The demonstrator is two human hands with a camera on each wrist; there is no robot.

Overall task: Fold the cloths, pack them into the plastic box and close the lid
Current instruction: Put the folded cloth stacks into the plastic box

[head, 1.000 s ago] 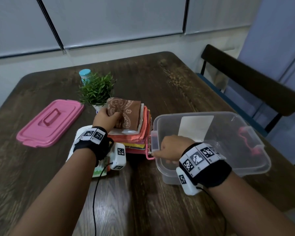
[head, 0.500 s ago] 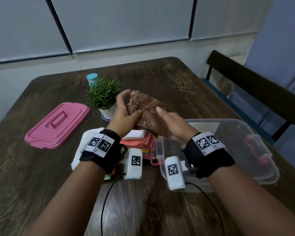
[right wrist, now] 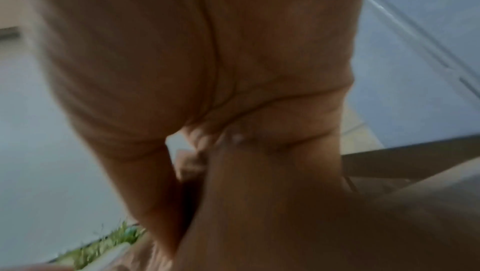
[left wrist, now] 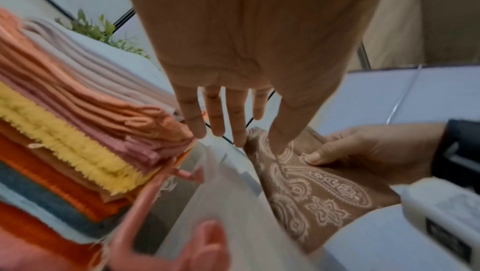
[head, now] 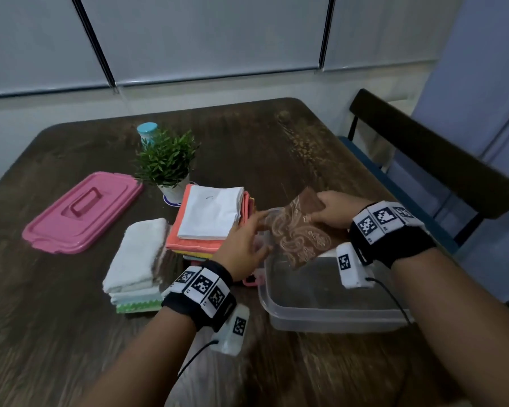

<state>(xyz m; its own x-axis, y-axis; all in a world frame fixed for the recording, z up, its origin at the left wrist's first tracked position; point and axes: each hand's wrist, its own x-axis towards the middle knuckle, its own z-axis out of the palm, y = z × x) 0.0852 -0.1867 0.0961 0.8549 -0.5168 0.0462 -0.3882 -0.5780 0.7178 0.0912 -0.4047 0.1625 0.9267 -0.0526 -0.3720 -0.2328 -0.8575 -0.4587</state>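
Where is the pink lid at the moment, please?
In the head view, the pink lid lies flat on the table's left side, left of the small potted plant, untouched by either hand.

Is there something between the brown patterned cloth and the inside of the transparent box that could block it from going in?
Nothing visible. The folded brown paisley cloth, pinched by the right hand and touched by the left hand, hangs tilted over the open clear plastic box; the pink plastic lid lies apart on the table.
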